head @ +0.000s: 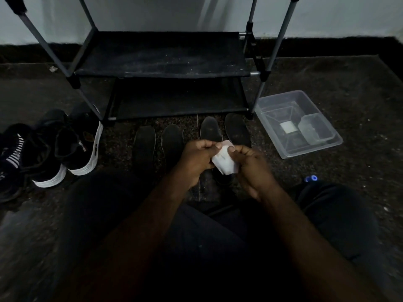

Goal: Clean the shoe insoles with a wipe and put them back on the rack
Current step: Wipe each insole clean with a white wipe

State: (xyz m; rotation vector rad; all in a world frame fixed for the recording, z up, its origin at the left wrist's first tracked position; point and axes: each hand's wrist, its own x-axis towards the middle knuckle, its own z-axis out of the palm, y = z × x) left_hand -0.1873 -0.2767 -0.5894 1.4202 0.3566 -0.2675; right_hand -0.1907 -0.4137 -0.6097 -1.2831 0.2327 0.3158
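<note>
Four dark insoles lie side by side on the speckled floor (359, 88), just in front of the shoe rack (162, 54): the far-left insole (144, 147), the second insole (172, 142), the third insole (210, 129) and the far-right insole (237, 129). All four lie flat with their toe ends toward the rack, and none of them is on a shelf.

We see both hands meeting in the air above the third insole, and they hide its lower part. Between them is a small white wipe (224, 163), maybe inside its sachet; we cannot tell which. The left hand (196, 160) pinches the upper left edge of it with curled fingers and thumb. The right hand (250, 168) pinches the upper right edge in the same way, with the thumb on top. The wipe touches no insole.

The rack has grey metal tubes and two black fabric shelves, and it stands against a pale wall (152, 12). At the left of the rack, black sneakers with white soles (82, 147) stand close together on the floor. At the right, a clear plastic tub (322, 147) rests near the rack leg. Inside it we see a smaller clear container (315, 129) and a white square piece (288, 127). A small blue object (310, 178) lies on the floor beside the person's right knee.
</note>
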